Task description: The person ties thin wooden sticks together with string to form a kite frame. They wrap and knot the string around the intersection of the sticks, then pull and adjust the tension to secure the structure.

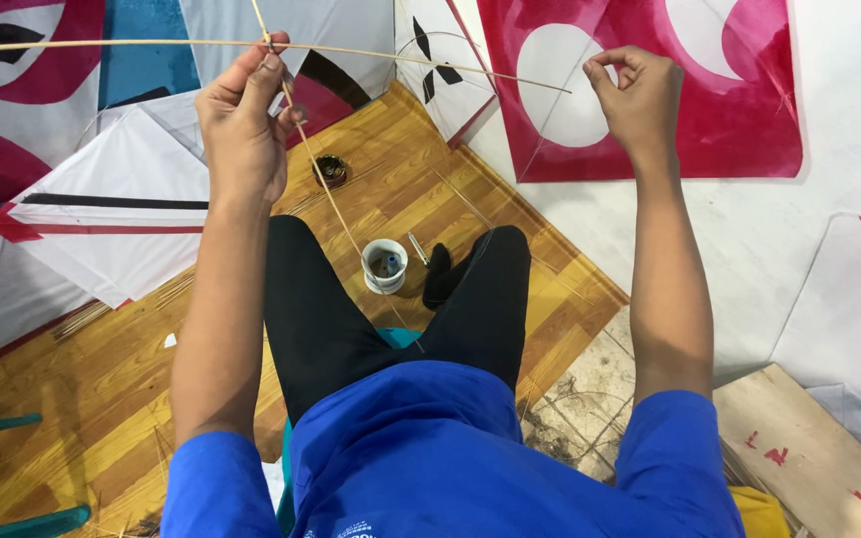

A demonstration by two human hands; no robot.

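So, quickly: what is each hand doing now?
Left hand: closed, pinching the crossed bamboo sticks.
Right hand: closed in a pinch; what it holds cannot be told.

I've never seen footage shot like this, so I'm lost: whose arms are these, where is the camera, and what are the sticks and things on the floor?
The camera sits on the person's head and looks down, so both arms are their own; they wear a blue shirt and dark trousers and sit on a wooden floor. The left hand pinches the spot where two thin bamboo sticks cross: a long horizontal stick and a slanting stick. The right hand is raised with its fingers pinched; what it grips is too thin to see. Between the legs stands a small white cup, with a small dark round pot beyond. White and red kites lie around.
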